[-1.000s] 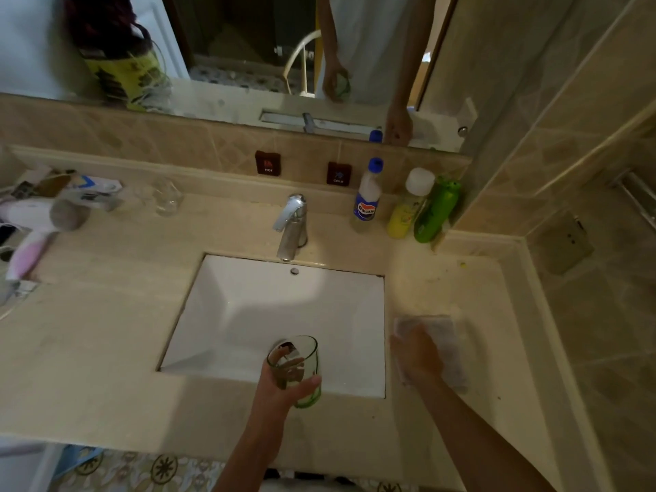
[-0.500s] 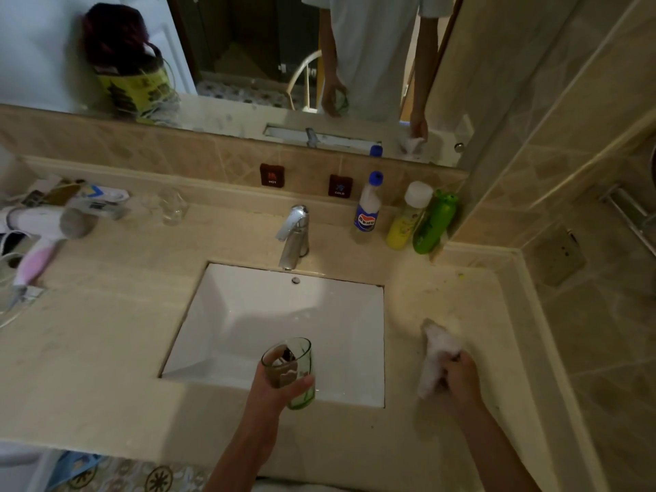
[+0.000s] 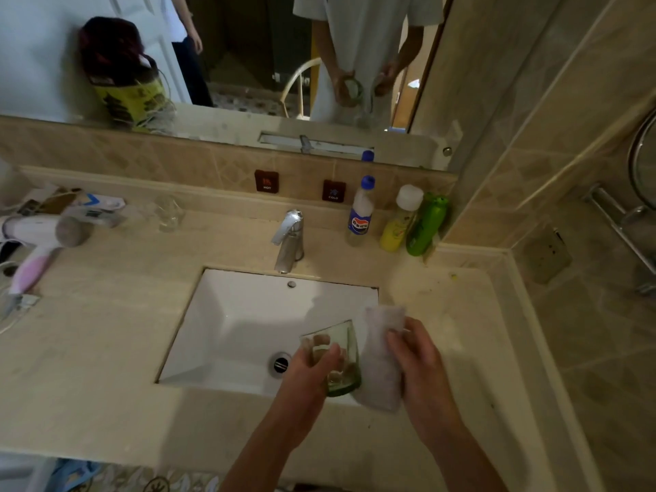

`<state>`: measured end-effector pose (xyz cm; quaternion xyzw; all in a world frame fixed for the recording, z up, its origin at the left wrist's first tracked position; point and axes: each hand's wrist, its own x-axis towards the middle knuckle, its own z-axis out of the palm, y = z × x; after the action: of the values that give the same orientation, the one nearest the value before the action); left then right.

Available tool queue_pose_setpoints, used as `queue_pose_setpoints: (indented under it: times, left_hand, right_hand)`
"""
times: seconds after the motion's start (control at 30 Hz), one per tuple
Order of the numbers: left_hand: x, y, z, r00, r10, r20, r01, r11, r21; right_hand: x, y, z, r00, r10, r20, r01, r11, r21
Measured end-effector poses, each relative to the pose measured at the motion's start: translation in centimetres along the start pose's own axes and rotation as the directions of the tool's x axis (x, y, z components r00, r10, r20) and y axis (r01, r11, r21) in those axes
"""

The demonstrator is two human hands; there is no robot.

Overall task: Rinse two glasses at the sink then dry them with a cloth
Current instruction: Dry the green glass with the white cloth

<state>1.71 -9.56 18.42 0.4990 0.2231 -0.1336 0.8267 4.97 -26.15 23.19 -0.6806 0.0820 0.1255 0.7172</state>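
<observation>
My left hand grips a green-tinted glass over the front right corner of the white sink. My right hand holds a pale cloth bunched up against the glass's right side. A second, clear glass stands on the counter at the back left, near the wall. The chrome tap behind the basin shows no water running.
Three bottles stand at the back right: a blue-capped one, a yellow one and a green one. A hair dryer and small packets lie on the left of the beige counter. A mirror runs above, and a tiled wall is at the right.
My right hand picked the cloth up from the counter at the right and brought it left against the glass. My left hand moved the glass slightly right.
</observation>
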Motion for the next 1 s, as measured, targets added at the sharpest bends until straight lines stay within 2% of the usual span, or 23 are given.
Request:
queue_pose_setpoints:
  times: [0.07, 0.17, 0.23, 0.3, 0.37, 0.47, 0.6, 0.7, 0.77, 0.9, 1.0]
  left_hand:
    - [-0.4, 0.4, 0.8, 0.999, 0.039, 0.004, -0.039, 0.999, -0.004]
    - [-0.8, 0.9, 1.0, 0.998, 0.068, -0.006, -0.068, 0.996, -0.050]
    - [-1.0, 1.2, 1.0, 0.996, 0.091, 0.000, -0.091, 0.994, -0.061]
    - [-1.3, 1.3, 1.2, 0.993, 0.116, 0.018, -0.115, 0.992, -0.056]
    - [-1.6, 1.4, 1.7, 0.990, 0.139, 0.012, -0.138, 0.988, -0.064]
    - [-1.7, 1.5, 2.1, 0.987, 0.163, -0.001, -0.163, 0.985, -0.063]
    - [-1.9, 1.8, 2.2, 0.987, 0.157, -0.033, -0.159, 0.985, -0.067]
    - [-1.8, 2.0, 2.2, 0.988, 0.141, -0.059, -0.145, 0.986, -0.082]
    - [-1.8, 2.1, 2.2, 0.985, 0.146, -0.087, -0.154, 0.983, -0.096]
    - [-1.3, 2.5, 2.2, 0.967, 0.167, -0.194, -0.191, 0.975, -0.113]
    - [-0.7, 3.1, 2.2, 0.947, 0.196, -0.253, -0.220, 0.973, -0.072]
  right_hand:
    - [-1.2, -0.9, 2.5, 0.995, -0.092, 0.046, 0.101, 0.965, -0.243]
    - [-1.5, -0.5, 4.1, 0.956, -0.290, 0.049, 0.285, 0.868, -0.407]
    - [-1.1, 0.2, 4.2, 0.906, -0.417, 0.073, 0.390, 0.754, -0.529]
    - [-0.8, 0.5, 4.4, 0.881, -0.455, 0.128, 0.445, 0.705, -0.552]
    - [-0.6, 0.5, 4.9, 0.876, -0.439, 0.198, 0.478, 0.743, -0.469]
    - [-0.4, 0.9, 5.7, 0.923, -0.310, 0.228, 0.377, 0.849, -0.370]
    - [1.2, 0.2, 6.1, 0.978, -0.148, 0.146, 0.182, 0.950, -0.255]
    - [2.7, -0.3, 6.1, 0.988, 0.035, 0.149, -0.006, 0.981, -0.194]
    - [3.0, -0.2, 6.2, 0.983, 0.102, 0.154, -0.078, 0.984, -0.157]
    - [1.7, 0.8, 7.0, 0.988, 0.054, 0.144, -0.022, 0.976, -0.215]
    - [-0.7, 1.8, 7.8, 0.983, -0.120, 0.141, 0.158, 0.940, -0.301]
